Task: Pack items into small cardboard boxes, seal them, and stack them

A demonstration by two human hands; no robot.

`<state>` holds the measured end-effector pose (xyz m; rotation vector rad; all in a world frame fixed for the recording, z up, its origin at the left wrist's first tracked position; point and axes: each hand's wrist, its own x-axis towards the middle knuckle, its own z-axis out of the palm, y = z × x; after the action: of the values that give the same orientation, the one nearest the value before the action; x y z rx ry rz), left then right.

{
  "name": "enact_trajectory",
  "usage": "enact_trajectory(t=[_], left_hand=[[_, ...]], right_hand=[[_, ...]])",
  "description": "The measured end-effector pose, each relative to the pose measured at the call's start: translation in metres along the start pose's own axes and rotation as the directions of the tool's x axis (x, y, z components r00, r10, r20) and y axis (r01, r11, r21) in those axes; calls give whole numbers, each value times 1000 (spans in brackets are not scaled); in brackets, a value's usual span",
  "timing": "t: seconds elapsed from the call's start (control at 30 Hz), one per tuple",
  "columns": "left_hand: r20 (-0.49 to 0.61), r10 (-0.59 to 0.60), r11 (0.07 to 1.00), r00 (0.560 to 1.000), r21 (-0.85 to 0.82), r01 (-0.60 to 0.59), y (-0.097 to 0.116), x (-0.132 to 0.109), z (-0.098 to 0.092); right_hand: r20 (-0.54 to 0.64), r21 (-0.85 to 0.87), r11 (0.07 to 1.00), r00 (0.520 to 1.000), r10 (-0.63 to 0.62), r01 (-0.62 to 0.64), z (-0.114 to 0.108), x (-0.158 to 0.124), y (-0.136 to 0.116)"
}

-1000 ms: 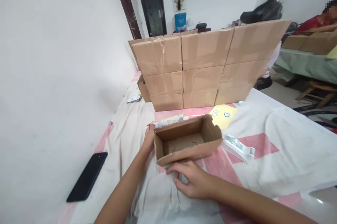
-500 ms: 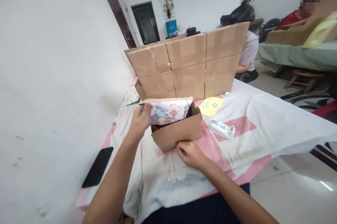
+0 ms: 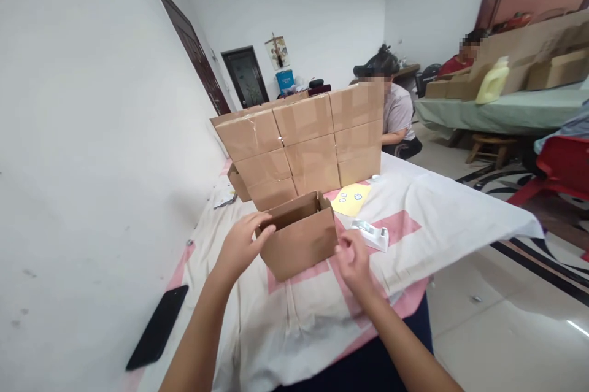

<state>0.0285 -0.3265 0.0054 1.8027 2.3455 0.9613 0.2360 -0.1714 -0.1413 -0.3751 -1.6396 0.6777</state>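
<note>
box [image 3: 301,245]: open-topped, on the cloth [image 3: 442,208] between both hands
left hand [image 3: 240,243]: fingers spread at the left rim, unclenched
right hand [image 3: 354,264]: curled by the right end, can't tell if gripping
risk: rumpled cloth could snag the box; a shove could topple the box stack [image 3: 313,156]
materials: brown cardboard oblong, ragged rim; crinkly fabric

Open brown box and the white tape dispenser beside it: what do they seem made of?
The brown box looks like matte cardboard, perhaps corrugated: dull brown walls and a ragged top edge. The white tape dispenser is probably smooth hard plastic, given its even colour and moulded-looking body.
</note>
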Motion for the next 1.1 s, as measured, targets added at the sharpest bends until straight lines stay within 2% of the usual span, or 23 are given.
enact_trajectory(t=[0.03,0.07,0.17,0.23,0.33,0.47,0.53,0.67,0.83,1.1], left_hand=[[3,11,1000,1000,-7,-11,-5,-7,3],[12,28,999,1000,-19,-28,-10,-13,6],[46,82,994,996,-71,-78,-20,-19,20],[60,104,990,993,-104,-97,-23,-17,29],[6,97,989,995,-112,-96,-25,-9,42],[-210,55,998,976,9,-55,-30,1,56],[-264,52,995,963,100,-26,-32,5,60],[-230,78,972,970,234,-23,-33,12,65],[-87,166,946,982,295,-134,-41,8,70],[-30,193,903,981,395,-166,-51,5,84]], right_hand=[[-33,14,999,998,53,-52,-6,14,3],[-1,42,995,996,94,-93,-9,28,5],[253,158,973,960,123,-167,-7,59,11],[330,193,960,935,131,-202,3,66,11],[313,163,955,931,190,-249,15,59,9],[229,58,974,952,201,-220,20,45,3],[182,1,982,965,187,-190,22,42,3],[215,-21,973,949,229,-230,32,40,13],[213,56,944,928,306,-324,39,40,25],[209,81,969,954,214,-235,38,49,22]])
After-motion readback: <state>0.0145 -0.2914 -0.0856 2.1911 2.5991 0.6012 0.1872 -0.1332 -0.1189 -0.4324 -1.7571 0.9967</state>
